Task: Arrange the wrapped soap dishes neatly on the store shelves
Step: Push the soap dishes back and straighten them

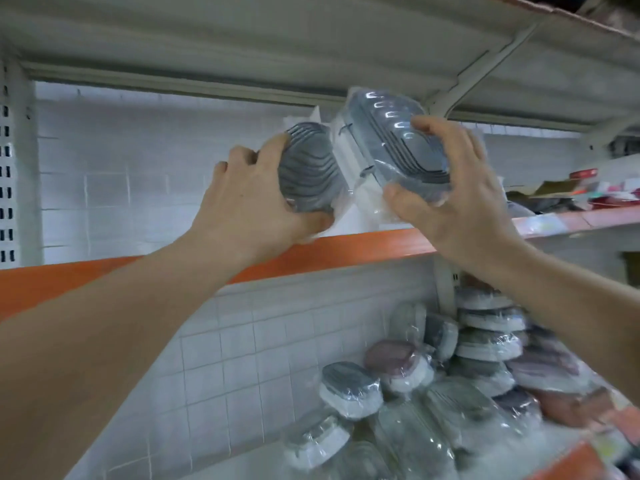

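Soap dishes in clear wrap are in both my hands, up at the orange-edged upper shelf [346,245]: my left hand [256,209] grips a dark grey dish [308,171], and my right hand [460,195] grips a lighter grey dish [398,140]. I think the job is just starting, because a big messy pile of wrapped dishes [460,375] waits on the lower shelf.

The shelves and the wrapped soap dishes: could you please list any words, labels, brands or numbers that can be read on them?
No text can be read.
Price strip tag on the upper shelf's orange edge: pale, blurred, unreadable.
Wrapped soap dishes in the left hand and the right hand: no visible print.
Red item at far right: too small and blurred.
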### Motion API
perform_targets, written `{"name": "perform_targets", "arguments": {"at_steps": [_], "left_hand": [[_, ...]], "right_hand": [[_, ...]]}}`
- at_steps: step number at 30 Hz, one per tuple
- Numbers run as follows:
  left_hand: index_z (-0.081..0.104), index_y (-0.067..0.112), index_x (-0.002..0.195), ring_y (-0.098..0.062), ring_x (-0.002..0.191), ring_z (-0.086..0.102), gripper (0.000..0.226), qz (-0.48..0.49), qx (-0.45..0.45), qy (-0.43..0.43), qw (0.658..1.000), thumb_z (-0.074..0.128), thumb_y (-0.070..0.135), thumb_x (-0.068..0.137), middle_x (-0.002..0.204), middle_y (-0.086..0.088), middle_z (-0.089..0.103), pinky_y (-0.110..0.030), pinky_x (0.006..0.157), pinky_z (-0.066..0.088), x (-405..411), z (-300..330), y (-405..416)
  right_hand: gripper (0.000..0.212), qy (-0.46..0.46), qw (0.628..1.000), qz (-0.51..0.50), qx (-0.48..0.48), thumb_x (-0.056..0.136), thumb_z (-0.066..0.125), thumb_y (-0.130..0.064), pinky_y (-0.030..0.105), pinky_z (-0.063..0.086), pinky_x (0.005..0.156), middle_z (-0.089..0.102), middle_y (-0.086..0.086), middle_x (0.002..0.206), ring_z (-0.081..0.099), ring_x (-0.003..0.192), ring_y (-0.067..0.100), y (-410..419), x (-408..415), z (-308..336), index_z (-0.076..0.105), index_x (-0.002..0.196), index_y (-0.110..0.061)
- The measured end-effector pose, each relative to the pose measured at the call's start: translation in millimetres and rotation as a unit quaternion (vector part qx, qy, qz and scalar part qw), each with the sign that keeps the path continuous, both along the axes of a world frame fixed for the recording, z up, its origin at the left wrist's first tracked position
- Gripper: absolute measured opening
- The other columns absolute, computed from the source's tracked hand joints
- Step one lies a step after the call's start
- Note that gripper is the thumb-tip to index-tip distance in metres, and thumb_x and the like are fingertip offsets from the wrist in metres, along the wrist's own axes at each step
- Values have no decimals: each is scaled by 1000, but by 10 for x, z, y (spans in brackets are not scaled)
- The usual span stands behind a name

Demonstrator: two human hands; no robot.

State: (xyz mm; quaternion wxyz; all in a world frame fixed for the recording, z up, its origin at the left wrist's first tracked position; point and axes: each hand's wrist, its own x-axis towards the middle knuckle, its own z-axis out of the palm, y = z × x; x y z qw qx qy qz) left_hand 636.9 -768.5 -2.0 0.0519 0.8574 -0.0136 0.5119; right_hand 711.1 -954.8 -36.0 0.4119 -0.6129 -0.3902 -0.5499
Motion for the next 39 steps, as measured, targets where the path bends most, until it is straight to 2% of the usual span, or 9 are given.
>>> {"name": "perform_targets", "arguments": {"at_steps": [3,7,12,19,23,26,34,36,39], "left_hand": [[24,35,142,-28,121,38,106,-51,52,-21,997,49,74,47,127,-9,43,-32,100,33,-112,-239,-282],[21,33,145,-28,121,34,104,-60,85,40,994,59,64,53,131,-7,36,-35,100,32,-19,-611,-627],[24,33,145,-32,120,36,101,-56,109,94,988,58,66,56,131,-9,38,-39,102,31,414,-1065,-959],[28,32,139,-33,109,50,92,-42,126,117,984,51,69,58,124,-7,46,-42,92,48,1200,-1668,-1326],[18,36,145,-24,125,32,95,26,-13,206,978,67,59,67,138,0,32,-33,101,34,1599,-1887,-1420],[21,33,143,-25,126,34,92,68,-119,219,966,67,59,68,138,-4,33,-34,98,35,1864,-1958,-1394],[37,12,121,-38,105,51,68,146,-243,161,945,64,53,74,105,-7,36,-37,83,40,2749,-1878,-1208],[35,11,122,-36,109,47,72,117,-291,167,935,63,56,75,112,-7,35,-39,88,40,3006,-1865,-1148],[25,13,135,-28,119,40,81,18,-365,195,910,64,54,77,127,-4,27,-40,101,37,3213,-1862,-1078]], "right_hand": [[59,-83,995,-48,2,76,56,-35,1,19,100,36,2,126,31,114,-11,-379,-51,-357,40,129,-12],[57,-121,989,-77,-36,79,57,-28,18,24,109,36,13,127,29,124,2,-813,112,-724,39,126,-3],[59,-98,989,-61,-89,76,60,-29,22,24,110,40,12,130,27,128,0,-1154,504,-1085,38,127,-6],[62,-36,993,-30,-112,74,62,-32,20,28,109,38,9,131,32,128,5,-1729,1340,-1611,39,128,-12],[61,72,986,-27,-151,74,60,-38,5,24,103,43,6,131,35,122,3,-1901,1843,-1825,46,127,-13],[54,191,968,-26,-158,76,66,-35,-1,21,93,41,-2,132,35,116,0,-1826,2151,-1834,53,125,-15],[54,280,946,-68,-149,81,63,-35,27,35,88,38,3,133,41,119,22,-1156,2886,-1398,46,131,-20],[54,279,936,-112,-185,88,56,-39,31,34,98,33,6,141,29,131,25,-962,3188,-1230,41,136,-19],[51,346,873,-192,-285,98,33,-44,48,21,112,14,5,154,3,143,30,-762,3565,-1118,28,144,-22]]}}
